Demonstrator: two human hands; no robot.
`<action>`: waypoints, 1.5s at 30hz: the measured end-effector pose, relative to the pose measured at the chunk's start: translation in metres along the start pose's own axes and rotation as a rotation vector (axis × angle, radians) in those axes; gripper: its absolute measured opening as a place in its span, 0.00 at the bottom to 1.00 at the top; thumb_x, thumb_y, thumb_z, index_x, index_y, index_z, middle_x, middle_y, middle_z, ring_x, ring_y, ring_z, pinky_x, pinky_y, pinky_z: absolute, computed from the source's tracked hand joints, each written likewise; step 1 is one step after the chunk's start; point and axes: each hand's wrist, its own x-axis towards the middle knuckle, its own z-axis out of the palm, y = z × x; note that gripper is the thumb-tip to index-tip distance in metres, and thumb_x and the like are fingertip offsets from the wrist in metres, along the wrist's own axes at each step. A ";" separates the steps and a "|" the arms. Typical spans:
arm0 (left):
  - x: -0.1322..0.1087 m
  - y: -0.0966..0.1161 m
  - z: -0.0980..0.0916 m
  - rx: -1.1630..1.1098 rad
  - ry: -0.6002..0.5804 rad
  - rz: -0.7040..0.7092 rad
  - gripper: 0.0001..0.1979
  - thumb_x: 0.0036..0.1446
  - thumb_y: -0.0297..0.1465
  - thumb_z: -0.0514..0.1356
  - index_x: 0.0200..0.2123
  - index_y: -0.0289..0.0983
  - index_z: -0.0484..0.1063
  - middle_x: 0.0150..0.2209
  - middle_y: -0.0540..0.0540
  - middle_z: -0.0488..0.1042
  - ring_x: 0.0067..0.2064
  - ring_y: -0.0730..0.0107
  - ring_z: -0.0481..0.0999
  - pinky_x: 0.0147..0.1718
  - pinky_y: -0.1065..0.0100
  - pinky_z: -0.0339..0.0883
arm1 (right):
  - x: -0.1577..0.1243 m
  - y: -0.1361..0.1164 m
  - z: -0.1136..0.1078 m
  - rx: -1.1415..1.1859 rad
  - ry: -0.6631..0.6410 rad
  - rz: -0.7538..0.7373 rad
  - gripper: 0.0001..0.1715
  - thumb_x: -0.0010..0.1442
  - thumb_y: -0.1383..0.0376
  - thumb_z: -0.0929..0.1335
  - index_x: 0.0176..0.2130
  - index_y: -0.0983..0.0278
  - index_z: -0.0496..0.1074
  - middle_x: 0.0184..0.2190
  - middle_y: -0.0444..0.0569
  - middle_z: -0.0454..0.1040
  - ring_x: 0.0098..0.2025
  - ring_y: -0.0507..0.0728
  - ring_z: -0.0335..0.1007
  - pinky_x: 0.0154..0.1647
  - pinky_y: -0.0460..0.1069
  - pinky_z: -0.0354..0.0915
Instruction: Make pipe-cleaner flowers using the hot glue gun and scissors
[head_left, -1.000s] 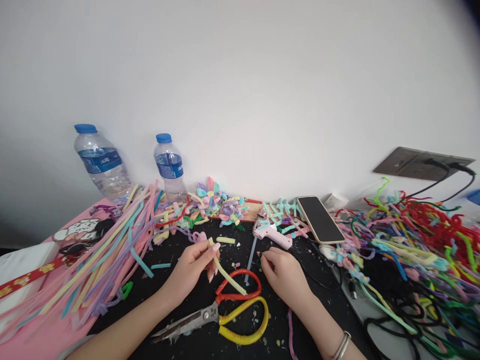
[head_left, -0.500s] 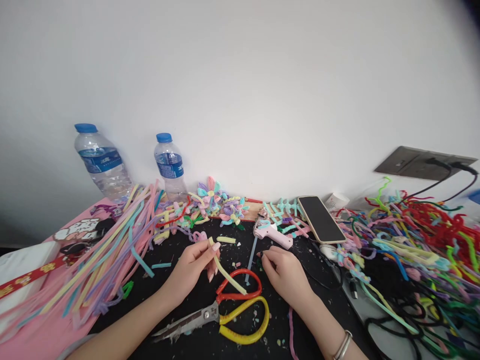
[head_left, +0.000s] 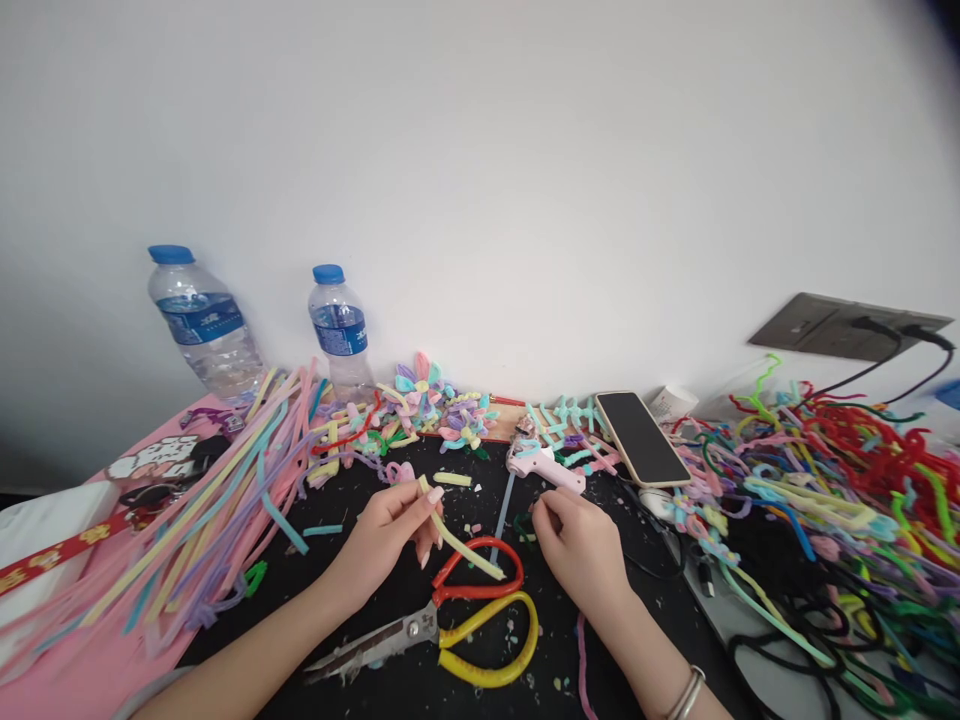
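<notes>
My left hand point(head_left: 397, 525) pinches a pale yellow pipe cleaner point(head_left: 469, 548) between thumb and fingers. Its free end slopes down to the right, over the red handle loop of the scissors point(head_left: 491, 655). The scissors lie with blades to the left, below both hands. My right hand point(head_left: 577, 540) is closed with its fingers curled under; whether anything is inside is hidden. A dark green bit point(head_left: 525, 528) shows by its fingertips. Just behind it lies a pale pink glue gun point(head_left: 546, 467), with a bluish glue stick point(head_left: 505, 505) beside it. A short yellow piece point(head_left: 453, 480) lies beyond my left hand.
Pastel pipe cleaners point(head_left: 217, 490) are heaped at left, a tangled multicoloured pile point(head_left: 847, 500) at right. Two water bottles point(head_left: 341, 330) stand by the wall. Fuzzy flowers point(head_left: 461, 425) and a phone point(head_left: 643, 438) line the back. A black cable point(head_left: 795, 650) coils at right.
My right hand has shifted slightly right, and the dark green bit near its fingertips shows more. The yellow pipe cleaner's free end has swung a little to the right and up.
</notes>
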 end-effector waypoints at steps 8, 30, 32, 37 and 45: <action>-0.003 0.000 0.007 0.070 -0.122 -0.001 0.14 0.56 0.39 0.57 0.24 0.34 0.69 0.20 0.51 0.73 0.16 0.77 0.67 0.20 0.73 0.61 | -0.014 -0.016 0.005 0.559 -0.248 -0.320 0.12 0.56 0.62 0.67 0.24 0.63 0.64 0.21 0.39 0.59 0.23 0.49 0.55 0.25 0.43 0.51; -0.008 -0.007 0.010 0.086 -0.279 -0.068 0.15 0.56 0.40 0.56 0.25 0.34 0.66 0.23 0.49 0.73 0.18 0.77 0.68 0.19 0.75 0.59 | -0.019 -0.028 0.018 1.150 -0.310 -0.010 0.18 0.56 0.54 0.66 0.24 0.65 0.65 0.19 0.39 0.59 0.21 0.48 0.51 0.21 0.43 0.50; -0.009 -0.008 0.010 0.104 -0.281 -0.063 0.16 0.57 0.40 0.55 0.25 0.34 0.66 0.23 0.49 0.73 0.18 0.77 0.69 0.19 0.75 0.60 | -0.020 -0.028 0.019 1.095 -0.282 -0.056 0.17 0.58 0.56 0.65 0.25 0.65 0.67 0.20 0.41 0.62 0.22 0.49 0.55 0.23 0.43 0.53; -0.010 -0.008 0.010 0.182 -0.334 -0.076 0.18 0.57 0.42 0.54 0.23 0.34 0.65 0.18 0.52 0.68 0.16 0.79 0.63 0.17 0.77 0.56 | -0.020 -0.028 0.020 1.046 -0.316 -0.137 0.18 0.62 0.60 0.62 0.26 0.66 0.70 0.22 0.45 0.69 0.25 0.50 0.63 0.27 0.44 0.58; -0.015 -0.005 0.010 0.310 -0.455 -0.034 0.16 0.54 0.36 0.58 0.19 0.33 0.67 0.14 0.55 0.63 0.16 0.80 0.60 0.16 0.78 0.52 | -0.018 -0.033 0.016 0.995 -0.323 -0.214 0.20 0.64 0.64 0.61 0.21 0.65 0.63 0.19 0.41 0.63 0.23 0.48 0.58 0.26 0.43 0.54</action>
